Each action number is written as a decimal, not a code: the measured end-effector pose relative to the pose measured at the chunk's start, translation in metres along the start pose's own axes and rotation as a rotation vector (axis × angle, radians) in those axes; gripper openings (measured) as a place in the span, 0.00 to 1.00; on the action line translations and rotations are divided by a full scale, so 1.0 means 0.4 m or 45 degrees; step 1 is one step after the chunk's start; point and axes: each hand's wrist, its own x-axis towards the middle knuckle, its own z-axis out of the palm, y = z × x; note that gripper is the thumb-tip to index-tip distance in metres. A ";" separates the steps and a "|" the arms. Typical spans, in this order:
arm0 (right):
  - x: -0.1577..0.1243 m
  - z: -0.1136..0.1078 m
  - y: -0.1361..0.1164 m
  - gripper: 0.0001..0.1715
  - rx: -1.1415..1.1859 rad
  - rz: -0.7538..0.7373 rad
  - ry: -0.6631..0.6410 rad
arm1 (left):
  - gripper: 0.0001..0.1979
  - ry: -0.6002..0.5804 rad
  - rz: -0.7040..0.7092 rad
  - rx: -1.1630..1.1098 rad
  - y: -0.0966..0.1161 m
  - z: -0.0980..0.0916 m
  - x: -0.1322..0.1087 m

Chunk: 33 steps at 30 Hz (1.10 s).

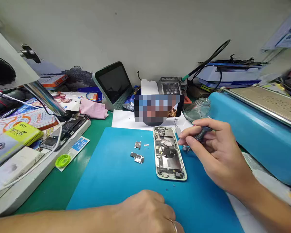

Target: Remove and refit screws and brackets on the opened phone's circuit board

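Note:
My right hand (215,149) is closed around a dark, ridged screwdriver (201,134), held just right of the opened phone (168,153). Screen off, the phone lies face up with its inner parts exposed. My left hand (150,210) rests at the mat's near side, back up and fingers curled under; whatever they hold, if anything, is hidden. Left of the phone are a small metal plate (137,145), a black-and-silver bracket (137,158) and a tiny pale strip (146,145). Tiny screws (167,189) lie below the phone.
The blue mat (99,168) covers the green bench. Behind it stand a propped phone (176,110), a glass jar (201,108) and a smart display (115,84). A blue machine (247,129) borders the right. A white ledge (26,181) with boxes and a metal post (46,97) flank the left.

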 end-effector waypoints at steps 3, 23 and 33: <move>-0.002 -0.001 0.000 0.16 0.007 0.024 -0.007 | 0.33 -0.101 -0.006 0.026 -0.007 0.008 -0.002; -0.007 0.001 0.001 0.20 0.091 0.051 -0.033 | 0.13 -0.282 0.109 -0.014 0.021 -0.024 -0.033; -0.009 -0.002 -0.011 0.22 0.076 0.085 -0.023 | 0.22 -0.211 0.094 0.012 0.023 -0.018 -0.027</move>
